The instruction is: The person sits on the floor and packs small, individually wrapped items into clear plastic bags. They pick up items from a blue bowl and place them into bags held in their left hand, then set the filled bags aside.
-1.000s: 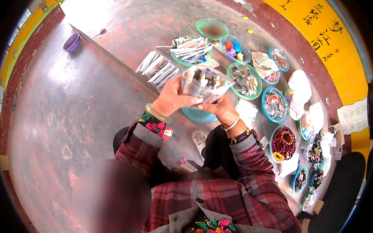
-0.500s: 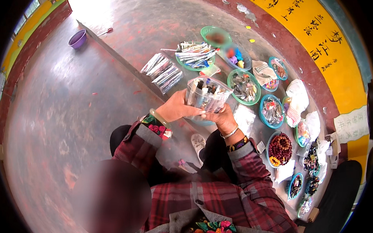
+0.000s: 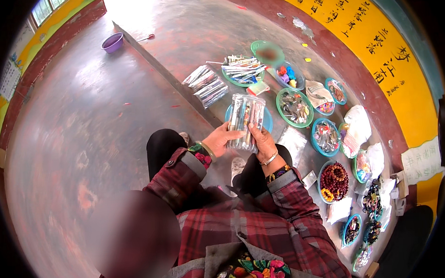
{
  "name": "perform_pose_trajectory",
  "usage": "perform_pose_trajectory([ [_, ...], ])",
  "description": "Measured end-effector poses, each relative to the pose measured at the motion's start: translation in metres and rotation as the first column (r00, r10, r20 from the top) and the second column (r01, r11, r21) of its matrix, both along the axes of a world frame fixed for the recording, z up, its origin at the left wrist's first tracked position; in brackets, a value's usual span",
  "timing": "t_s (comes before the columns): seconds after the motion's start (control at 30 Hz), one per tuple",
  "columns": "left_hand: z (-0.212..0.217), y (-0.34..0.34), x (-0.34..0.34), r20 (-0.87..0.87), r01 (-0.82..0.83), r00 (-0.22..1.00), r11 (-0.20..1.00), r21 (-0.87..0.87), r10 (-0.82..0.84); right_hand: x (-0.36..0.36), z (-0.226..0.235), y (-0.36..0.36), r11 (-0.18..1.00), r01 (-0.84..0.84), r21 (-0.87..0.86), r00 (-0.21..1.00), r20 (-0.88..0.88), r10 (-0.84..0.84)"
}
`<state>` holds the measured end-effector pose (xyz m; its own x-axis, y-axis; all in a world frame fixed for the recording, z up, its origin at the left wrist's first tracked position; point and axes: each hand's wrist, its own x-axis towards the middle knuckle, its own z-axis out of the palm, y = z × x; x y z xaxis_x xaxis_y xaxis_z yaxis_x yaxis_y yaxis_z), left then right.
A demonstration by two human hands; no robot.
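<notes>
Between both my hands is a clear plastic bag of pens (image 3: 246,113), its pens lying side by side. My left hand (image 3: 221,139) grips the bag's lower left, thumb across the front. On the lower right edge, my right hand (image 3: 264,144) is closed with its thumb pressed on the plastic. Behind the bag, a blue basin (image 3: 268,119) is partly hidden. Just beyond it to the left lie stacked bags of pens (image 3: 205,85). Further off, loose pens (image 3: 243,67) fill a green basin (image 3: 246,84).
Several basins of small goods line the right, among them a green basin (image 3: 279,110) and a blue basin (image 3: 314,140). Dark red bead strings (image 3: 335,180) fill another. Flat plastic bags (image 3: 292,142) lie near my right knee. A purple basin (image 3: 112,43) stands at the far left.
The bag of pens was held wide with its mouth up; now it is flattened, its front facing me. My hands have shifted lower on it, and the view has moved slightly.
</notes>
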<state>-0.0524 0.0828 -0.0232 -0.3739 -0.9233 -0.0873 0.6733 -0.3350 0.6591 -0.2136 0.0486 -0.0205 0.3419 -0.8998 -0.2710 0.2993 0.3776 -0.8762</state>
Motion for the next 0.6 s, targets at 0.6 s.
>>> perform_pose_trajectory([
  [0.6, 0.039, 0.063, 0.057, 0.45, -0.339, 0.803, 0.921, -0.193, 0.39, 0.01, -0.003, 0.031, 0.958, -0.269, -0.099, 0.962, 0.026, 0.273],
])
